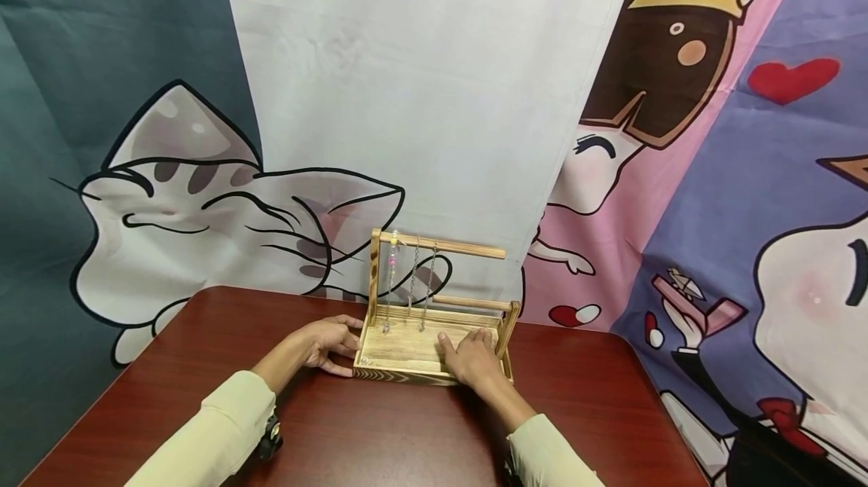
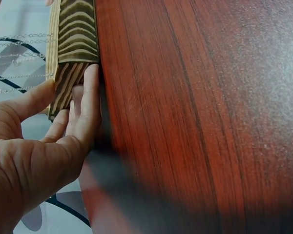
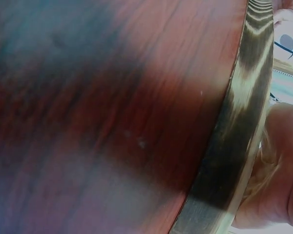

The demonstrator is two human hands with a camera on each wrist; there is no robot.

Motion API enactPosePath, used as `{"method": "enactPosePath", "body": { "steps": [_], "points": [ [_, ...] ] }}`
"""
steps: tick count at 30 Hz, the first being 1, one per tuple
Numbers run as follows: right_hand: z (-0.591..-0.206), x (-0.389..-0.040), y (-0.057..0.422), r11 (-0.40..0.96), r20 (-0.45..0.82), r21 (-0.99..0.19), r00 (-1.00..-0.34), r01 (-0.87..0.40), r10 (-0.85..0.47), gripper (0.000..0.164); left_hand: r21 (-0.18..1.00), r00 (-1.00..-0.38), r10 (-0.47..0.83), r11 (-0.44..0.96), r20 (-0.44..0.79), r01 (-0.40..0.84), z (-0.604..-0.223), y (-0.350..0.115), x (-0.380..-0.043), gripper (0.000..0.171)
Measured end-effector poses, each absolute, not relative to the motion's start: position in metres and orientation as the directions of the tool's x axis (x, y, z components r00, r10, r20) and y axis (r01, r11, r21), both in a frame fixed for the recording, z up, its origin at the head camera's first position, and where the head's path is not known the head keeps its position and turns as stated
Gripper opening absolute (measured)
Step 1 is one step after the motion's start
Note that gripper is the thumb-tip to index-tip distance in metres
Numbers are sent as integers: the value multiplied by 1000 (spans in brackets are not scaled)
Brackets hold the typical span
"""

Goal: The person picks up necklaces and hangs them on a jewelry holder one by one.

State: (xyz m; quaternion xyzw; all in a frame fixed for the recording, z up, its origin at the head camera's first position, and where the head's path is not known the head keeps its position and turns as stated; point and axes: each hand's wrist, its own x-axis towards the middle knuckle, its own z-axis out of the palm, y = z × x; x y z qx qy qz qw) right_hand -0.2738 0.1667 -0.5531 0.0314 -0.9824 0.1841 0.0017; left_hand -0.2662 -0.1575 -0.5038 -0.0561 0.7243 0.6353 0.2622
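A wooden jewelry stand with a shallow tray point(image 1: 400, 353) stands on the table. From its upper bar point(image 1: 454, 248) hang a beaded chain point(image 1: 392, 264) with pink and yellow beads and two silver chains point(image 1: 430, 283). My left hand point(image 1: 331, 342) touches the tray's left end with fairly straight fingers point(image 2: 91, 92), as the left wrist view shows. Reaching over the front rim, my right hand point(image 1: 475, 360) rests in the right part of the tray with its thumb apart; its fingertips are partly hidden. Something small and shiny point(image 1: 366, 361) lies in the tray's front left corner.
The stand sits near the back of a reddish-brown table point(image 1: 380, 434). A shorter, lower wooden bar point(image 1: 471, 303) spans the stand's right side. Behind the table hangs a cloth point(image 1: 434, 80) printed with cartoon figures.
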Motion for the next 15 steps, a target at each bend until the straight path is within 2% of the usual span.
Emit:
{"method": "enactPosePath", "body": {
  "steps": [10,15],
  "points": [
    [-557,-274,165,947,29,-313,-997,-71,-65,104,889,-855,251,192,-454,-416,-504,-156,-268,64],
    [-554,-273,166,928,1,-366,-997,-72,-77,104,889,-857,244,192,-453,-416,-506,-156,-267,63]
  ]
}}
